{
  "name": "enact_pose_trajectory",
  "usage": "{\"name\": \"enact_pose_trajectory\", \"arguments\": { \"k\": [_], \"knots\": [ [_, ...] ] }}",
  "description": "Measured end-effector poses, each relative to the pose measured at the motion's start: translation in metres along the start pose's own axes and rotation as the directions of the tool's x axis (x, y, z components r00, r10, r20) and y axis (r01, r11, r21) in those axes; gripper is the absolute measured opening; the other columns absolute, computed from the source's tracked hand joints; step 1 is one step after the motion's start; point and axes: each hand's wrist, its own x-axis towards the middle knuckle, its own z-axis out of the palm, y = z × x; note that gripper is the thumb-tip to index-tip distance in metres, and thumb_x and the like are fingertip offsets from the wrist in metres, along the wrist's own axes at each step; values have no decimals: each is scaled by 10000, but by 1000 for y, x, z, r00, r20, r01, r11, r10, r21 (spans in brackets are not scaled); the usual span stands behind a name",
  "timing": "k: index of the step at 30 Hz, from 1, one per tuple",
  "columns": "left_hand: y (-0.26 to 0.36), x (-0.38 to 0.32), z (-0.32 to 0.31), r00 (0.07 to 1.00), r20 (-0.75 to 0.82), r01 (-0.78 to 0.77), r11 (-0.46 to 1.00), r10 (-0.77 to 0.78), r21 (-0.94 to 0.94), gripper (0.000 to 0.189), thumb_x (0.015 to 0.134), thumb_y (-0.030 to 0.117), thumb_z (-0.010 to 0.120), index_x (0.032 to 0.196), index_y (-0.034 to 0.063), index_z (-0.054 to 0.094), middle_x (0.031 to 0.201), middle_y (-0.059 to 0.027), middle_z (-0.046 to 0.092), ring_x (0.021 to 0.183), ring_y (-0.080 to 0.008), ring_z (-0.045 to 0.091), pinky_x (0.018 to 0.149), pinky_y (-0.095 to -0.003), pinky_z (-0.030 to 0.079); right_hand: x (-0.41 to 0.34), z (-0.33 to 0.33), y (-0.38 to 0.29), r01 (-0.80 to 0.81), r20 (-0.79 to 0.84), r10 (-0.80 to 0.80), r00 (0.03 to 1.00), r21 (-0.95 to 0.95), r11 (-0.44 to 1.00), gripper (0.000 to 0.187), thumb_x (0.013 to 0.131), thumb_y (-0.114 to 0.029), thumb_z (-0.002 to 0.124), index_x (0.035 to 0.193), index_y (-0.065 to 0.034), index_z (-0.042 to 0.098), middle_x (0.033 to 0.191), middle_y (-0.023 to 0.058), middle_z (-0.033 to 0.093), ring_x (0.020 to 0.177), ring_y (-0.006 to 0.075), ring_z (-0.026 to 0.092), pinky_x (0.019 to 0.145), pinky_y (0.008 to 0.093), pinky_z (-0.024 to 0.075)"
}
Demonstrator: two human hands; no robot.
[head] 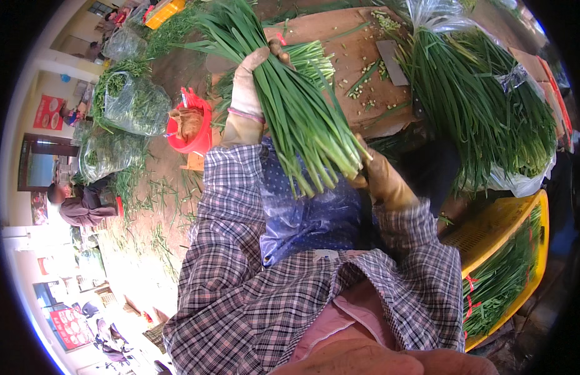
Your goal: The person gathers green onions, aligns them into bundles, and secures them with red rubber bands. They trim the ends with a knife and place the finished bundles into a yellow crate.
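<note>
My left hand (249, 86), in a pale work glove, is closed around a bunch of long green garlic chives (290, 98). The bunch slants across in front of my blue dotted apron (308, 220), leaves at the upper left and pale stalk ends at the lower right. At those ends, my gloved right hand (386, 176) has its fingers about the outer stalks. Behind the held bunch, more cut chives (313, 58) lie on a wooden board (346, 37), their white ends facing right. The bunch partly hides both hands' fingers.
A broad metal blade (392, 62) lies on the board among trimmings. To the right are a large plastic-wrapped chive bundle (458, 93) and a yellow crate (501, 234) of tied chives. A red bucket (205, 126) and bagged greens (139, 105) stand left; a person (83, 206) sits farther off.
</note>
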Motion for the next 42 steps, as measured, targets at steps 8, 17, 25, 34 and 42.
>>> {"name": "enact_pose_trajectory", "arguments": {
  "k": [8, 17, 25, 34, 42],
  "knots": [
    [39, -10, -24, 994, 41, -95, 995, 96, -20, 289, 859, 131, 739, 1114, 40, 639, 925, -51, 668, 909, -219, 649, 873, -405, 551, -53, -12, -11, -336, -429, -43, 902, -762, 553, 415, 929, -378, 720, 1155, -39, 640, 847, 120, 668, 713, 243, 643, 636, 343, 493],
    [31, -22, -12, 986, 105, -134, 990, 129, 38, 360, 866, 216, 761, 1154, 72, 599, 955, -31, 636, 943, -205, 621, 975, -410, 482, 77, 56, -72, 38, -209, -279, 937, -735, 677, 561, 918, -438, 707, 1283, -16, 646, 1171, 193, 706, 1068, 308, 683, 919, 398, 513],
    [29, -40, -15, 990, 41, -130, 987, 134, -95, 250, 876, 237, 752, 1022, 80, 623, 961, -18, 665, 939, -186, 650, 1055, -428, 475, 77, 55, -50, 317, -227, -275, 934, 177, 932, 240, 1009, -286, 647, 1090, -64, 690, 962, 89, 728, 831, 149, 687, 741, 295, 557],
    [52, -46, -46, 948, -116, -297, 955, 297, 14, 269, 883, 254, 734, 1023, 72, 594, 917, -49, 641, 931, -199, 612, 974, -399, 482, -10, -27, -36, -201, -238, -112, 965, -943, 266, 409, 923, -301, 713, 1198, -11, 624, 858, 133, 679, 924, 299, 690, 819, 401, 542],
    [35, -38, -48, 994, -27, -111, 990, 109, -88, 191, 958, 249, 643, 973, 59, 654, 976, -74, 664, 1019, -263, 599, 1020, -422, 463, 56, 44, -56, 261, 17, -267, 964, -284, 923, 440, 959, -118, 683, 1365, 8, 571, 1172, 99, 697, 935, 166, 662, 819, 298, 542]
  ]
}}
